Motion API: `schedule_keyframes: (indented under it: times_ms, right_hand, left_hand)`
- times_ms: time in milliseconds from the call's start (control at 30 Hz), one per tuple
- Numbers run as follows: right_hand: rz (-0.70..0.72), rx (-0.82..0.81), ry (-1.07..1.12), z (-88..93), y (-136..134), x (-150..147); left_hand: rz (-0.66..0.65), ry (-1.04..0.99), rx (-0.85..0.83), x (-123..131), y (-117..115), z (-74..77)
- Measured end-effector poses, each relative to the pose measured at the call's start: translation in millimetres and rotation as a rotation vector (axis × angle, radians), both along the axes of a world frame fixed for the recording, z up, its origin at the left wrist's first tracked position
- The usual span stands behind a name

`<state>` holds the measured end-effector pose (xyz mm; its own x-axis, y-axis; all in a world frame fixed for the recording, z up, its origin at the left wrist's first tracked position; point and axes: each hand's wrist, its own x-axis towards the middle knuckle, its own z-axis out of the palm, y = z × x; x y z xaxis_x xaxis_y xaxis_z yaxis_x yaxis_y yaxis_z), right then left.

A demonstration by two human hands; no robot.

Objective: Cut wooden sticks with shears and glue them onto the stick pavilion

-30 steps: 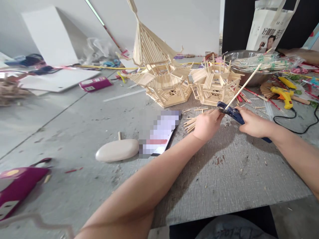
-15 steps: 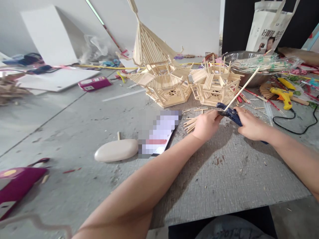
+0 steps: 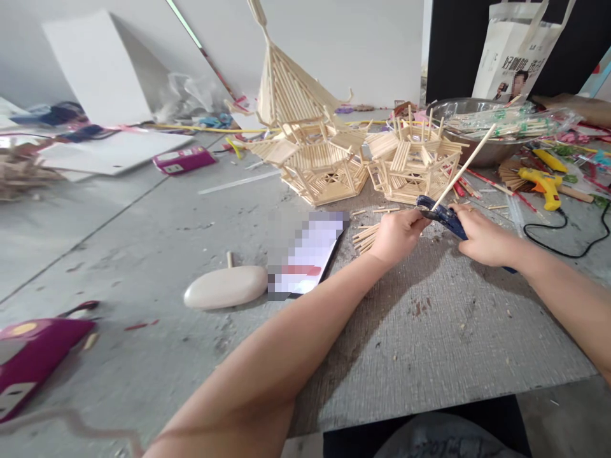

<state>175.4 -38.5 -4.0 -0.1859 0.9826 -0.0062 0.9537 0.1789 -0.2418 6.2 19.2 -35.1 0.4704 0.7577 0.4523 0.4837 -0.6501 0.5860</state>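
Observation:
My left hand (image 3: 400, 236) is closed, its fingertips pinching the lower end of a slim wooden stick (image 3: 465, 166) that slants up to the right. Wrapped around the dark blue handles of a pair of hand cutters (image 3: 446, 217) is my right hand (image 3: 484, 235). The cutter jaws sit at the stick's lower end, right against my left fingertips; the exact contact is partly hidden. Short cut sticks (image 3: 366, 238) lie in a bunch under and beside my left hand. Behind both hands stand two lattice models of sticks, a tall one with a pointed roof (image 3: 291, 89) and a lower one (image 3: 413, 162).
A phone (image 3: 310, 254) and a pale oval case (image 3: 226, 287) lie left of my arm. At the right are a yellow glue gun (image 3: 541, 184) with a black cord and a metal bowl (image 3: 491, 149) of packaged sticks. Purple power strips (image 3: 184, 160) rest at left.
Hardly anything differs. The view has shifted slightly, and both hands keep the same hold on the stick and cutters.

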Motion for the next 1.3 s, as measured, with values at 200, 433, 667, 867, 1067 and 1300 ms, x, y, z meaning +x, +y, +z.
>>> schedule_keyframes:
  times_ms: [200,433,667,867,1067,1300]
  right_hand:
    - [0.048,0.010,0.011,-1.5,2.7,4.2]
    - [0.064,-0.005,0.005,1.4,4.5,5.1]
    - [0.004,-0.020,0.048,-0.4,2.0,1.9]
    - [-0.030,0.090,0.080,-14.6,-0.8,-4.3]
    - [0.183,0.103,0.077,-14.3,9.7,14.4]
    - [0.185,0.139,0.084,-17.8,13.3,14.7]
  left_hand:
    - [-0.053,-0.020,-0.088,-1.2,2.0,1.6]
    - [-0.099,-0.023,-0.106,-2.0,4.6,1.3]
    - [-0.035,0.012,0.074,-1.0,4.3,-1.7]
    - [0.026,-0.001,0.107,-2.1,5.2,-4.8]
    - [-0.068,-0.002,0.112,-3.4,-0.2,-0.7]
    - [-0.040,0.047,0.293,-4.4,6.4,-8.1]
